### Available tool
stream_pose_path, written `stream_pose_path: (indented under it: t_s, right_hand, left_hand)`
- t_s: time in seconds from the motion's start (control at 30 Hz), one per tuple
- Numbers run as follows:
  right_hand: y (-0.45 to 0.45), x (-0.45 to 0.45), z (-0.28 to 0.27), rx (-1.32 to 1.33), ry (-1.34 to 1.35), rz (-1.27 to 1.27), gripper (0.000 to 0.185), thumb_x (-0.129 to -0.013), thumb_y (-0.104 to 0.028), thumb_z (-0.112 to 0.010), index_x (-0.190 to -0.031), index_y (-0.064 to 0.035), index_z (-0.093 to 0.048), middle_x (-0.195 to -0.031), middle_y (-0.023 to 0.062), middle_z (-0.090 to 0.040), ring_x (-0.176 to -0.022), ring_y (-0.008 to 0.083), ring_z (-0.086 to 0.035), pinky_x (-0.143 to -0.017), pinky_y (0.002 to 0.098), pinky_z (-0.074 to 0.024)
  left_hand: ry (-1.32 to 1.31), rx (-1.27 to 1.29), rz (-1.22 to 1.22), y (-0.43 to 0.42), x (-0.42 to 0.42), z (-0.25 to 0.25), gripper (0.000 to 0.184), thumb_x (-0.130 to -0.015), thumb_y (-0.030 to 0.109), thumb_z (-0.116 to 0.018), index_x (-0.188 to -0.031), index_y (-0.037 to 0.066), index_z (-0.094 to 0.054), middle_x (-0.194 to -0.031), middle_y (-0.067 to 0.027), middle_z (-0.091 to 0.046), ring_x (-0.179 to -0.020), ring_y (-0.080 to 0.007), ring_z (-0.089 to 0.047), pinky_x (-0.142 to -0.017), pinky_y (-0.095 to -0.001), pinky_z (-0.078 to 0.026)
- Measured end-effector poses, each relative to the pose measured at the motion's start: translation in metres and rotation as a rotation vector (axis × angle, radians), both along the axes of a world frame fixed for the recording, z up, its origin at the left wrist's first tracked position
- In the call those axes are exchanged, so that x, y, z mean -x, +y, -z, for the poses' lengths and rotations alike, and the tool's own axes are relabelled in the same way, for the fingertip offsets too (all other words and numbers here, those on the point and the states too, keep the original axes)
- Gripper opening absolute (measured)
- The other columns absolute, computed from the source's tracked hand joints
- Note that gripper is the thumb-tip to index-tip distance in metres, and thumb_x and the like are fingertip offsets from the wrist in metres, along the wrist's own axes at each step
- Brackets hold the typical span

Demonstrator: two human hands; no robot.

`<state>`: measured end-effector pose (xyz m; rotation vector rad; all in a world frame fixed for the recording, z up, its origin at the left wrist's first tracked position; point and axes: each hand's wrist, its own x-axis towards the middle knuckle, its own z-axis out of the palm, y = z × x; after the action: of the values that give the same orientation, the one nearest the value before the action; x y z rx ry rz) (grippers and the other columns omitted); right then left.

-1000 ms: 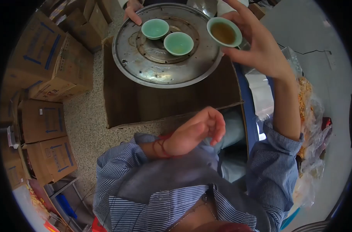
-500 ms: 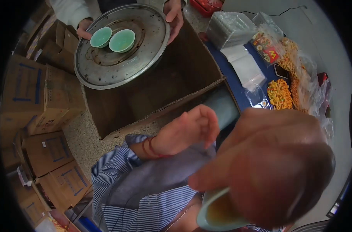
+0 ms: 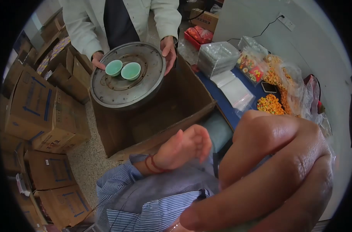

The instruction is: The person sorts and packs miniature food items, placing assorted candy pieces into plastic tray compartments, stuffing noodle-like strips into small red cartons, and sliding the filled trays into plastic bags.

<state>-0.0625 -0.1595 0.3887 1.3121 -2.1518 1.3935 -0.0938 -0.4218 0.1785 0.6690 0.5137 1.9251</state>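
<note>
My right hand is very large and close to the camera, its fingers bent around a small pale green tea cup. Only a sliver of that cup shows at the bottom edge; the hand hides the rest. My left hand, with red cords at the wrist, hovers above my lap with its palm turned sideways. Its fingers curl loosely, the thumb stands apart, and nothing is seen in it. Across from me, another person's hands hold a round metal tray carrying a green cup and a second green cup.
A large open cardboard box stands between me and the other person. Closed cartons are stacked on the left. To the right, a blue surface bears clear plastic trays, a phone and orange snack pieces.
My view has tilted up, showing more of the other person. My right hand has come closer to the camera, and the cup with brown liquid has slipped almost out of view.
</note>
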Motion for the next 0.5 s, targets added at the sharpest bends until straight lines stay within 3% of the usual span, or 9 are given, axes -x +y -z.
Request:
stream_pose_path:
  t_s: [0.17,0.27,0.4,0.43,0.5]
  right_hand:
    - [-0.027,-0.020,0.017,0.054,0.043,0.034,0.096,-0.073,-0.047,-0.078,-0.138,0.0069,-0.033,-0.112,0.0230,-0.062,-0.098,0.0323,-0.066,-0.079,0.0473,-0.0530]
    - [-0.141,0.009,0.033,0.085,-0.014,0.040,0.093,-0.074,-0.047,-0.078,-0.137,0.0070,-0.035,-0.113,0.0234,-0.062,-0.098,0.0328,-0.066,-0.079,0.0487,-0.0531]
    - [-0.116,0.058,0.050,0.140,-0.152,0.027,0.090,-0.075,-0.047,-0.077,-0.135,0.0072,-0.038,-0.115,0.0238,-0.062,-0.099,0.0335,-0.066,-0.079,0.0506,-0.0531]
    - [-0.120,0.076,0.057,0.157,-0.192,0.022,0.089,-0.075,-0.047,-0.076,-0.135,0.0072,-0.039,-0.115,0.0240,-0.061,-0.100,0.0337,-0.066,-0.079,0.0511,-0.0531]
    - [-0.108,0.098,0.072,0.194,-0.262,0.015,0.087,-0.076,-0.047,-0.076,-0.134,0.0073,-0.040,-0.116,0.0242,-0.061,-0.100,0.0341,-0.066,-0.078,0.0521,-0.0531]
  left_hand:
    - [-0.021,-0.057,0.012,0.002,0.003,0.003,0.067,-0.094,0.066,-0.032,-0.125,0.008,-0.040,-0.105,-0.0080,-0.053,-0.089,-0.0173,-0.051,-0.080,-0.0305,-0.041]
    - [-0.022,-0.080,-0.028,-0.004,0.008,0.006,0.064,-0.094,0.064,-0.036,-0.125,0.008,-0.040,-0.105,-0.0082,-0.053,-0.089,-0.0172,-0.051,-0.081,-0.0306,-0.041]
    - [0.044,-0.060,-0.168,-0.019,0.021,0.000,0.062,-0.094,0.059,-0.046,-0.126,0.006,-0.039,-0.107,-0.0090,-0.054,-0.090,-0.0169,-0.051,-0.082,-0.0310,-0.042]
    - [-0.057,-0.147,-0.089,-0.022,0.030,0.021,0.064,-0.091,0.056,-0.053,-0.125,0.003,-0.040,-0.107,-0.0096,-0.054,-0.092,-0.0169,-0.052,-0.083,-0.0312,-0.042]
    - [0.107,-0.154,-0.114,-0.032,0.046,0.022,0.066,-0.088,0.057,-0.058,-0.123,0.002,-0.042,-0.108,-0.0102,-0.054,-0.093,-0.0171,-0.052,-0.085,-0.0313,-0.042]
